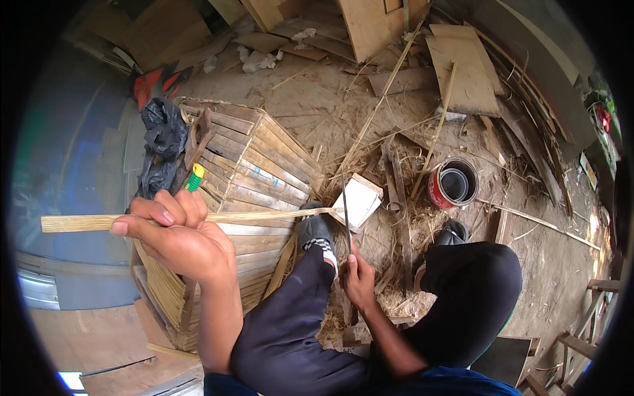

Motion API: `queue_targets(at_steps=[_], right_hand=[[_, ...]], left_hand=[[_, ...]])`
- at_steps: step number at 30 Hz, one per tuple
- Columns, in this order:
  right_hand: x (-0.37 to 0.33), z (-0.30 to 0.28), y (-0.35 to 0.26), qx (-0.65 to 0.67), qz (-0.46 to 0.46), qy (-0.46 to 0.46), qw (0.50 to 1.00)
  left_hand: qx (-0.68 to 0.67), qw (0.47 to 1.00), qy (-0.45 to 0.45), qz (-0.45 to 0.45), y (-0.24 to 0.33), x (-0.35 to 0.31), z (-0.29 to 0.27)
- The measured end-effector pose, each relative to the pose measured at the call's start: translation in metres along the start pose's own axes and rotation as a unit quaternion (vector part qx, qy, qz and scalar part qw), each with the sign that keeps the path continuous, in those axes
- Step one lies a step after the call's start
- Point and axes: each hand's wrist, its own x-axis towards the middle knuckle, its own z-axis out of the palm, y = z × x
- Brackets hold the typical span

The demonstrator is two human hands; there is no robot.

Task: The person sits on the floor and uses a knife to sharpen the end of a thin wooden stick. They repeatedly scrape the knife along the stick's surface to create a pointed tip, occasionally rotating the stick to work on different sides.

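Gripping a pale wooden strip (264,216) in the left hand (188,237), between eight and nine o'clock, with fingers curled and thumb laid along it. Running from a wider end at nine o'clock to a thin end near the middle of the view. Gripping a dark-bladed knife (347,224) in the closed right hand (358,282), at five o'clock, blade aimed toward twelve. Crossing just at the strip's thin end; too small to tell whether touching.

Lying behind the blade, close in toward three o'clock: a white-topped block (362,203). Standing farther out at three o'clock: a red can (436,190). Spreading across nine to eleven o'clock, under the strip: a slatted wooden stack (271,178), with black plastic bags (164,129) against it at ten. Leaning between one and two o'clock: flat panels (465,76). Scattered across the floor (290,109): shavings (416,305), thickest near five o'clock.
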Motion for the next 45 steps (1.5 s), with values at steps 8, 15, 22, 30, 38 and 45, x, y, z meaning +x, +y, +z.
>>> queue_targets(at_steps=[8,15,22,30,38,45], right_hand=[[-0.002,-0.002,0.010,-0.039,0.122,0.042,0.991],[-0.006,-0.004,0.004,-0.041,-0.117,0.017,0.992],[-0.006,-0.006,0.023,-0.026,0.001,0.043,0.999],[0.004,-0.009,0.039,-0.158,-0.045,0.073,0.984],[0.005,-0.014,0.044,-0.199,0.044,0.043,0.978],[0.014,-0.017,0.080,-0.127,0.035,0.024,0.991]], left_hand=[[0.017,1.000,0.026,0.000,0.002,-0.002,0.015],[0.032,0.999,0.019,0.013,0.003,-0.011,0.017],[0.033,0.998,0.045,0.008,0.005,-0.013,0.023],[0.035,0.999,0.014,0.018,0.004,-0.012,0.023],[0.050,0.998,-0.006,0.032,0.005,-0.013,0.021],[0.037,0.999,0.024,0.009,0.006,-0.010,0.014]])
